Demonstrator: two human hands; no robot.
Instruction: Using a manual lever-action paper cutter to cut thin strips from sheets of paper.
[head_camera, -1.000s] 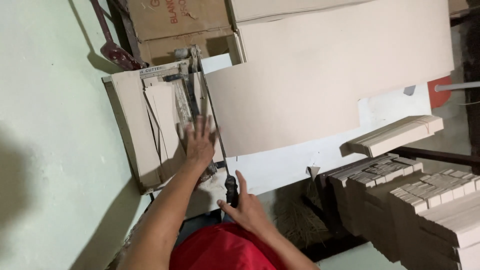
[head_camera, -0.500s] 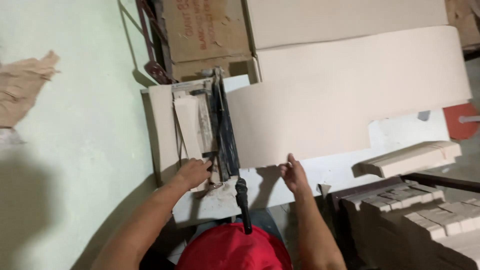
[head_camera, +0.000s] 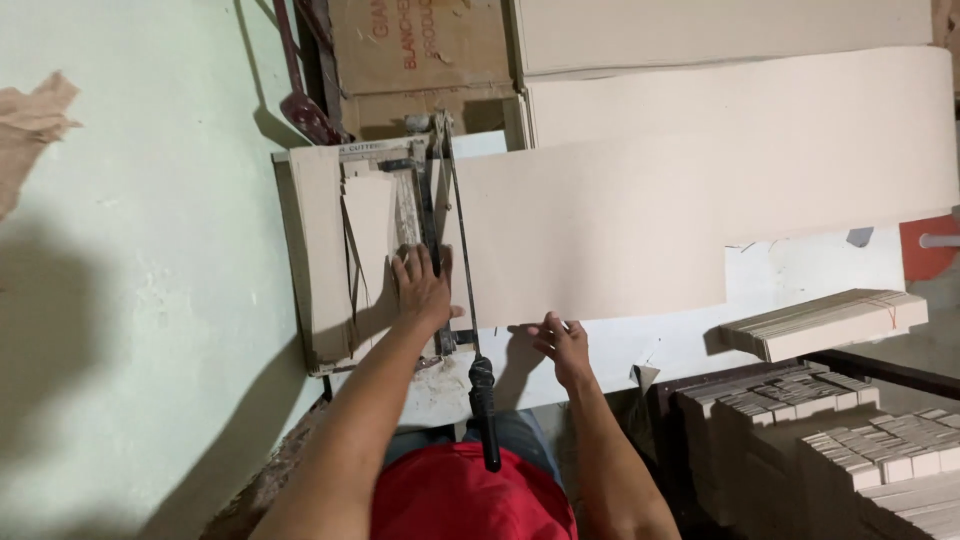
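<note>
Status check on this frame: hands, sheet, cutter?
Left hand flat on cutter bed. Right hand at near edge of large tan sheet. Cutter handle untouched between them.

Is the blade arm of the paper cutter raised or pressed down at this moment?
Down or nearly so. The blade arm lies low along the large cardboard sheet, its black handle untouched; the left hand presses beside it.
</note>
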